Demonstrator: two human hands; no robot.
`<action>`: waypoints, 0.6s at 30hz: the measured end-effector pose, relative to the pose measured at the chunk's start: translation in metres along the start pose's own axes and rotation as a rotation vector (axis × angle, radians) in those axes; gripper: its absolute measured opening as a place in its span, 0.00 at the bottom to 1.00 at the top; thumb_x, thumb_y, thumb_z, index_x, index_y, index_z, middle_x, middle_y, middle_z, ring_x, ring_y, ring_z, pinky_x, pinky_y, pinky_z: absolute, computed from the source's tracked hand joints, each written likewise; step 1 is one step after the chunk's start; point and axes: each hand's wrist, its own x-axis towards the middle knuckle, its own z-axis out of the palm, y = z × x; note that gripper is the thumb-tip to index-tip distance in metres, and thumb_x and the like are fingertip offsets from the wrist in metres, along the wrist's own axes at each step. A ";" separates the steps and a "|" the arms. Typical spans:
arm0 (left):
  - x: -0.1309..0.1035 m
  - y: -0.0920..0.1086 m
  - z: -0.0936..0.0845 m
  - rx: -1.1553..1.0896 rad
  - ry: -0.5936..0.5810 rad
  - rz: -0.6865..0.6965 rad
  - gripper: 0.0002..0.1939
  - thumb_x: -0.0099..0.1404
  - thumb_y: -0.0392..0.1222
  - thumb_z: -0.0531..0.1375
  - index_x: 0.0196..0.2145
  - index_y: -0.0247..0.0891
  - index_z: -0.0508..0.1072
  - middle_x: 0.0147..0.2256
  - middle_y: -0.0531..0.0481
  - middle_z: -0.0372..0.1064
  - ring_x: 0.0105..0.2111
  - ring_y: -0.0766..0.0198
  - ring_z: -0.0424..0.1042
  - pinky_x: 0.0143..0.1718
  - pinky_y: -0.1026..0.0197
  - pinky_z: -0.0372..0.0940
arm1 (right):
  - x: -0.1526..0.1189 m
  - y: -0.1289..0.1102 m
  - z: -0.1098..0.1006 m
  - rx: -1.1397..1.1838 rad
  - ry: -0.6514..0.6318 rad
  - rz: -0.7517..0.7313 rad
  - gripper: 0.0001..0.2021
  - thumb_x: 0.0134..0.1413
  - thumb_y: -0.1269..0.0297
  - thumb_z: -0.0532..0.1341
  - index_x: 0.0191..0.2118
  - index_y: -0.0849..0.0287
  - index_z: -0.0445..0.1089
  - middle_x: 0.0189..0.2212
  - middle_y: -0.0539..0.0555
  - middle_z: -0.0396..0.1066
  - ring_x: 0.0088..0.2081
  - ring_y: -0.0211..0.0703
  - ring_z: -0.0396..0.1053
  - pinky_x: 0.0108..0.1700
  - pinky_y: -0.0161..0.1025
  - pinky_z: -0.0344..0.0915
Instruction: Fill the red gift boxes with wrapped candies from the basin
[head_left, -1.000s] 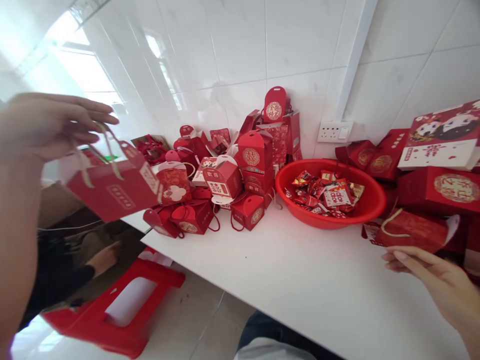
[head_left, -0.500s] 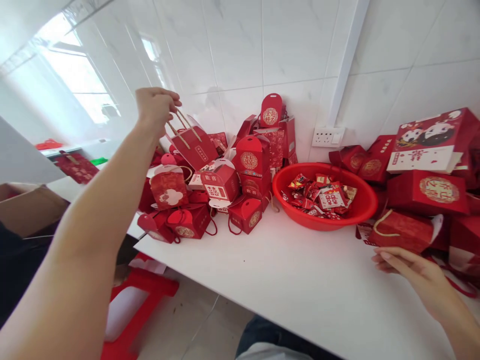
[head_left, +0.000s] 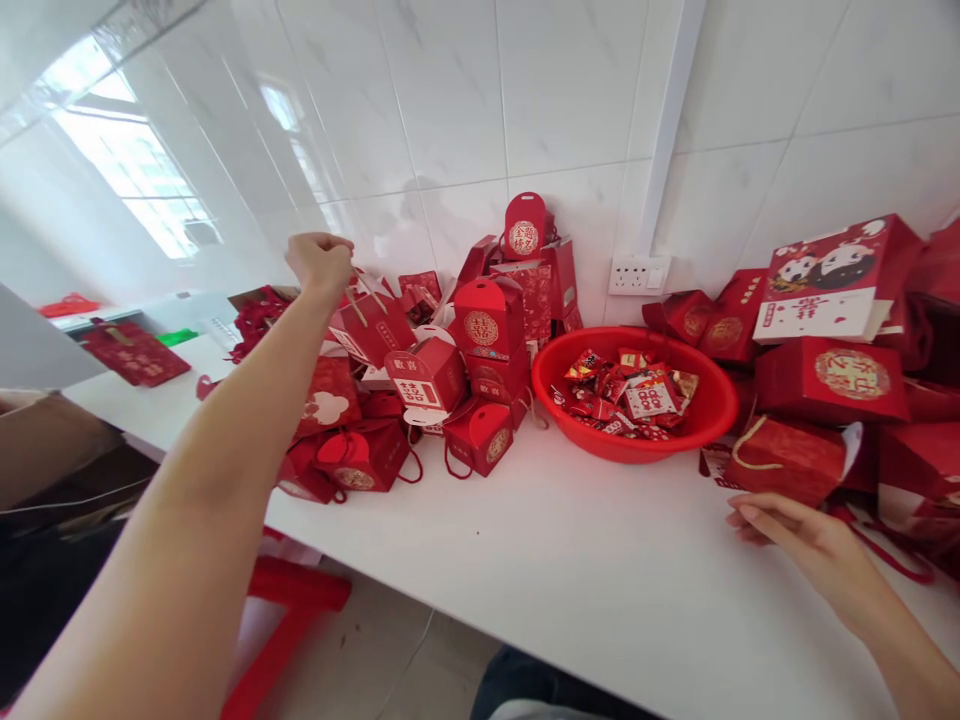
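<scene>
My left hand point(head_left: 322, 264) is closed on the twisted cord handles of a red gift box point(head_left: 381, 325), holding it at the back of a heap of red boxes on the left. The box tilts slightly, and whether it rests on the boxes below cannot be seen. In front of it stands a red and white candy box point(head_left: 430, 380), beside a stack of red boxes point(head_left: 489, 318). At the right, my right hand point(head_left: 799, 545) hovers over or rests on the table, fingers loosely stretched, with nothing in it. Just beyond its fingers lies a red box with a cord handle point(head_left: 791, 462).
A red plastic basin point(head_left: 637, 450) with wrapped sweets stands mid-table. More red boxes point(head_left: 829, 385) pile up on the right. The white table point(head_left: 540, 560) runs along a tiled wall with a socket point(head_left: 637, 275). A red stool point(head_left: 292, 610) and a cardboard box point(head_left: 56, 450) are at left.
My left hand has come down, lowering the red gift box toward the heap. The view has shifted slightly. My right hand keeps its place by the cord-handled box.
</scene>
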 end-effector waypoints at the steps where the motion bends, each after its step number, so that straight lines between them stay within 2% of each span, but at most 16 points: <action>1: 0.005 0.001 0.001 -0.018 0.039 -0.020 0.15 0.57 0.24 0.55 0.38 0.30 0.78 0.24 0.59 0.64 0.27 0.70 0.60 0.36 0.63 0.66 | 0.001 0.003 0.000 0.039 -0.043 0.029 0.31 0.31 0.29 0.69 0.28 0.56 0.81 0.26 0.59 0.81 0.25 0.50 0.77 0.29 0.43 0.78; 4: 0.015 0.004 0.004 -0.065 0.132 -0.046 0.14 0.58 0.24 0.53 0.37 0.30 0.77 0.26 0.59 0.67 0.28 0.70 0.60 0.39 0.63 0.66 | 0.002 0.009 -0.001 0.132 -0.110 0.097 0.30 0.30 0.33 0.72 0.30 0.56 0.81 0.28 0.58 0.81 0.26 0.48 0.77 0.32 0.43 0.78; 6: 0.015 0.005 0.007 -0.044 0.109 -0.040 0.14 0.58 0.25 0.54 0.36 0.32 0.76 0.26 0.60 0.67 0.29 0.70 0.61 0.42 0.64 0.67 | 0.002 0.009 0.000 0.165 -0.122 0.121 0.29 0.29 0.34 0.74 0.29 0.57 0.81 0.28 0.58 0.80 0.26 0.47 0.76 0.31 0.42 0.78; 9: 0.006 0.004 0.009 0.040 -0.019 -0.063 0.11 0.55 0.27 0.57 0.34 0.34 0.76 0.21 0.62 0.63 0.30 0.68 0.62 0.45 0.61 0.68 | 0.001 0.004 0.002 0.199 -0.122 0.143 0.28 0.26 0.36 0.75 0.28 0.57 0.81 0.26 0.57 0.80 0.25 0.47 0.75 0.30 0.42 0.77; 14: -0.016 -0.004 0.009 0.184 -0.210 -0.104 0.08 0.47 0.27 0.63 0.23 0.38 0.72 0.15 0.62 0.55 0.29 0.64 0.61 0.48 0.54 0.66 | -0.002 -0.007 0.005 0.214 -0.090 0.182 0.30 0.19 0.35 0.76 0.24 0.57 0.81 0.24 0.57 0.79 0.24 0.46 0.74 0.28 0.41 0.75; 18: -0.028 -0.006 0.004 0.320 -0.366 -0.125 0.09 0.46 0.27 0.64 0.19 0.39 0.70 0.13 0.61 0.53 0.27 0.64 0.60 0.46 0.53 0.67 | -0.002 -0.005 0.004 0.209 -0.083 0.191 0.30 0.19 0.35 0.76 0.25 0.56 0.81 0.24 0.56 0.78 0.24 0.44 0.73 0.28 0.39 0.74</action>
